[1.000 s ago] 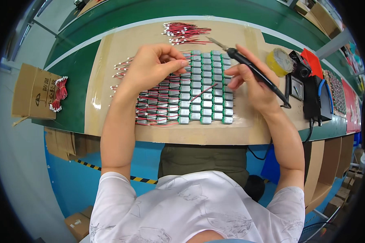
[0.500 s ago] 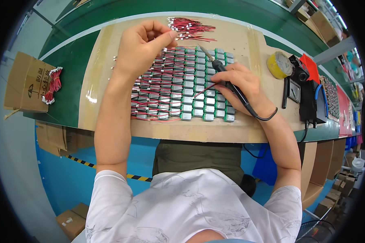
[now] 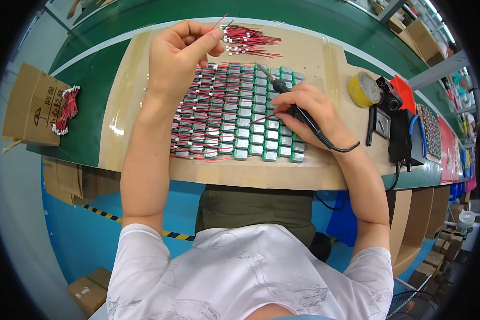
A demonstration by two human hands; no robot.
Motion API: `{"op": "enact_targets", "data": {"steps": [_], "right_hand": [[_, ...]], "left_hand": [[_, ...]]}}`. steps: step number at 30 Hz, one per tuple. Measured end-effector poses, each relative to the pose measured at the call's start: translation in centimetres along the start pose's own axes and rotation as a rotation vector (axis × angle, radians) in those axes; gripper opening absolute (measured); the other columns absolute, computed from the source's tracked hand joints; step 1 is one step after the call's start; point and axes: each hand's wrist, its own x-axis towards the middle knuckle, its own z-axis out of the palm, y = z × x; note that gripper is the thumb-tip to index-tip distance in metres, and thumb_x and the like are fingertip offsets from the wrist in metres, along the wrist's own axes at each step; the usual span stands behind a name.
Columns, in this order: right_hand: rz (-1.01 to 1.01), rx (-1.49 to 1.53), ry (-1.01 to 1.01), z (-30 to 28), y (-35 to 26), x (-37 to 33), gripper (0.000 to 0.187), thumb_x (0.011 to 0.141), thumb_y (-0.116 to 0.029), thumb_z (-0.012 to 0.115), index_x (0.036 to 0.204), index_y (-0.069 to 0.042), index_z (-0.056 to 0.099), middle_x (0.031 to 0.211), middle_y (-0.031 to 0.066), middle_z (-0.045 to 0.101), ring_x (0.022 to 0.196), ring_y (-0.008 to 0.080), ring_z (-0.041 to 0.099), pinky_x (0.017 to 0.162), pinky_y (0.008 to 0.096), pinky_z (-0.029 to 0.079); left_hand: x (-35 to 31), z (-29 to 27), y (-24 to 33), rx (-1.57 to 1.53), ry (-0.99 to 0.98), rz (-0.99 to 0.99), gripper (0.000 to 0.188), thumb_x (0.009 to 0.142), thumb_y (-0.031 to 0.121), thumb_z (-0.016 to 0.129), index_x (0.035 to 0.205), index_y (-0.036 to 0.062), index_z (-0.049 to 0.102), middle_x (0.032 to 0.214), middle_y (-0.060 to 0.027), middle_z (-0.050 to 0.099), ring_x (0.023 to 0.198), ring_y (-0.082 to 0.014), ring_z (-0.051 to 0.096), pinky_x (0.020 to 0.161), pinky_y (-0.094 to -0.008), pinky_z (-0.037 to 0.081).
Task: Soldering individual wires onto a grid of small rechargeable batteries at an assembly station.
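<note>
My left hand [image 3: 175,57] is raised over the far left part of the board, thumb and forefinger pinched on a wire lead [image 3: 220,22] whose red and dark ends stick up. In my right hand [image 3: 316,111] a soldering iron [image 3: 310,122] slants up and left, its tip over the far rows of small silver-grey blocks with green edges [image 3: 270,145]. A thin dark red strand [image 3: 262,118] also juts from those fingers; its kind is unclear. Red and black leads with white connectors [image 3: 197,118] lie across the left-hand blocks. Beyond them is a pile of loose leads [image 3: 250,38].
Cardboard [image 3: 282,175] covers the green bench. A yellow tape roll [image 3: 364,89], a black box with a cord [image 3: 405,140] and a red tray [image 3: 403,95] stand right. A carton [image 3: 33,106] and a bundle of leads [image 3: 66,109] are at left.
My left hand has moved slightly up and left, and the lead's red and dark ends now show above the fingers. My right hand keeps its hold on the iron, hardly shifted.
</note>
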Motion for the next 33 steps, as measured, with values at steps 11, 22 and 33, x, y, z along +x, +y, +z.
{"op": "enact_targets", "data": {"steps": [11, 22, 33], "right_hand": [[0.140, -0.043, 0.295, 0.3, 1.2, -0.2, 0.038, 0.079, 0.007, 0.079, 0.114, -0.008, 0.071, 0.089, 0.0070, 0.072, 0.084, 0.0233, 0.067, 0.075, 0.0335, 0.054], [0.320, 0.152, 0.375, -1.5, 0.8, -2.1, 0.039, 0.105, -0.006, 0.061, 0.141, 0.007, 0.057, 0.107, 0.0154, 0.078, 0.088, 0.0167, 0.075, 0.086, 0.0271, 0.059], [0.416, 0.372, 0.329, -2.1, -1.3, -3.3, 0.016, 0.093, 0.000, 0.065, 0.103, 0.007, 0.074, 0.084, 0.0142, 0.075, 0.069, 0.0155, 0.074, 0.057, 0.0239, 0.057]], "left_hand": [[0.1, 0.1, -0.6, -0.006, -0.100, -0.002, 0.014, 0.093, 0.015, 0.077, 0.096, 0.0013, 0.073, 0.083, -0.0041, 0.075, 0.072, -0.0061, 0.066, 0.061, -0.0210, 0.047], [-1.1, 0.9, -1.6, 0.553, -0.606, 0.090, 0.014, 0.081, 0.003, 0.076, 0.080, 0.0005, 0.062, 0.097, -0.0094, 0.071, 0.089, -0.0220, 0.066, 0.076, -0.0350, 0.053], [-1.4, 0.9, -1.4, 0.638, -0.688, 0.024, 0.012, 0.078, 0.002, 0.075, 0.078, -0.0006, 0.064, 0.103, -0.0096, 0.071, 0.096, -0.0247, 0.067, 0.085, -0.0360, 0.053]]}}
